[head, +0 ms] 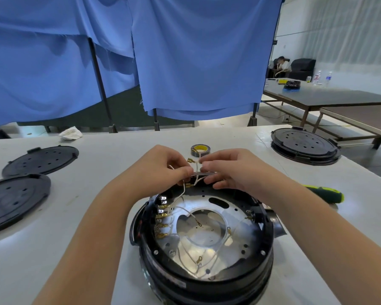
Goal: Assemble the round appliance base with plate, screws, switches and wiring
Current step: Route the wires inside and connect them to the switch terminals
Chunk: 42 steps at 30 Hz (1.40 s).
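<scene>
The round black appliance base (207, 280) stands open side up on the white table in front of me. A shiny metal plate (235, 219) lies inside it, with white wires (185, 211) and brass terminals along its left wall. My left hand (163, 167) and my right hand (233, 168) meet above the base's far rim. Between their fingertips they pinch a bundle of white wires and a strip of dark tape (201, 173) stretched across it. A brass terminal sticks up between the hands.
A roll of dark tape (200, 149) lies just behind my hands. Two black round covers (41, 159) (11, 198) rest at the left, another (305, 142) at the right. A green-handled screwdriver (327, 193) lies right of my forearm. A crumpled cloth (71, 133) sits at the far left edge.
</scene>
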Each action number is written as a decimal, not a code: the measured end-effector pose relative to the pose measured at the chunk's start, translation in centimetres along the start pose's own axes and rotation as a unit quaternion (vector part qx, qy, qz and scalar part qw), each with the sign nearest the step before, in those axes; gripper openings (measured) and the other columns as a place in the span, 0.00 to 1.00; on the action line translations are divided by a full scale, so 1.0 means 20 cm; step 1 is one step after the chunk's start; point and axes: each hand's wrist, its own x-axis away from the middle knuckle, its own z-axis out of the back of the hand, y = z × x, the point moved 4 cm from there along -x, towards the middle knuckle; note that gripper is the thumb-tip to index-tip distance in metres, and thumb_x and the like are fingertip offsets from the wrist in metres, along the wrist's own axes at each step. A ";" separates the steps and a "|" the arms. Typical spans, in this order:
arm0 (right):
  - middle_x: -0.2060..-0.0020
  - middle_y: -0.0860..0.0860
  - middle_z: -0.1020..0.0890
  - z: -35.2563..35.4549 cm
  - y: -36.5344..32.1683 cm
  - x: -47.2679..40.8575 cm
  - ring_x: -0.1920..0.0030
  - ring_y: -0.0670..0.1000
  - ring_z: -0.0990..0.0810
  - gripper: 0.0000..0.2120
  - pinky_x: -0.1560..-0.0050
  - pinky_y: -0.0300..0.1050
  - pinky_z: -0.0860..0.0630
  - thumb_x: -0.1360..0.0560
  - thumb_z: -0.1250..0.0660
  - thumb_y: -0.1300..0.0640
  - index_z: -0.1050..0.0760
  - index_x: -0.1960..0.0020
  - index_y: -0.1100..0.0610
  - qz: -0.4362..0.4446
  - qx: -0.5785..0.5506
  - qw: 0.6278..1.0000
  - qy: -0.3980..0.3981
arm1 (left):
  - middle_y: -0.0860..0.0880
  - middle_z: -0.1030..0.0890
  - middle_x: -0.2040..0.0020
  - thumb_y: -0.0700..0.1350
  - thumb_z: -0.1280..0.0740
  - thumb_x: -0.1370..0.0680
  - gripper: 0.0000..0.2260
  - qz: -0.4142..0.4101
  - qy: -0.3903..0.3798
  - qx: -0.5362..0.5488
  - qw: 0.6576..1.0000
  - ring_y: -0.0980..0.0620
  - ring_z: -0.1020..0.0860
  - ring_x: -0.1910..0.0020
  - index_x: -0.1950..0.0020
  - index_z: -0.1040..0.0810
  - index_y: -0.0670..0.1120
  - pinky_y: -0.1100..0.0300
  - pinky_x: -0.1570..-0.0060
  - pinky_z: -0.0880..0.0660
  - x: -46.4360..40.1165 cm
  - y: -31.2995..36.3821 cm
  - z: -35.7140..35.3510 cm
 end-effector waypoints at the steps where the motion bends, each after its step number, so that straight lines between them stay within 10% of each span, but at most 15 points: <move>1: 0.58 0.52 0.15 0.02 -0.01 0.00 0.64 0.47 0.15 0.07 0.67 0.35 0.23 0.27 0.29 0.62 0.20 0.49 0.57 0.009 0.006 1.000 0.015 | 0.56 0.15 0.64 0.48 0.30 0.23 0.05 0.008 -0.003 0.007 1.000 0.60 0.17 0.62 0.59 0.17 0.52 0.66 0.58 0.26 0.00 -0.01 0.01; 10: 0.57 0.49 0.16 0.16 -0.13 0.03 0.63 0.42 0.19 0.08 0.64 0.33 0.23 0.26 0.32 0.63 0.20 0.50 0.54 0.131 0.077 0.973 0.173 | 0.57 0.15 0.64 0.48 0.31 0.22 0.05 0.045 -0.015 0.020 0.999 0.62 0.18 0.63 0.58 0.17 0.51 0.68 0.63 0.30 0.00 -0.08 0.06; 25: 0.56 0.40 0.21 -0.10 -0.05 0.03 0.52 0.42 0.25 0.11 0.52 0.38 0.30 0.28 0.29 0.53 0.30 0.51 0.47 0.286 0.439 0.847 0.093 | 0.54 0.14 0.63 0.51 0.30 0.24 0.07 0.083 -0.043 0.047 0.994 0.62 0.18 0.64 0.59 0.15 0.50 0.60 0.58 0.29 0.01 -0.09 0.06; 39: 0.60 0.47 0.18 -0.15 -0.02 0.07 0.59 0.49 0.22 0.05 0.60 0.45 0.24 0.30 0.27 0.59 0.20 0.54 0.55 0.393 0.440 0.801 0.102 | 0.54 0.14 0.63 0.52 0.31 0.23 0.10 0.118 -0.061 0.084 0.987 0.61 0.18 0.65 0.57 0.15 0.48 0.61 0.55 0.24 0.00 -0.09 0.03; 42: 0.62 0.43 0.18 -0.11 -0.01 0.06 0.60 0.42 0.21 0.02 0.56 0.39 0.24 0.28 0.28 0.60 0.19 0.56 0.54 0.376 0.370 0.840 0.127 | 0.55 0.14 0.62 0.56 0.35 0.22 0.15 0.131 -0.045 0.070 0.988 0.61 0.19 0.66 0.56 0.15 0.48 0.61 0.57 0.25 0.00 -0.10 0.04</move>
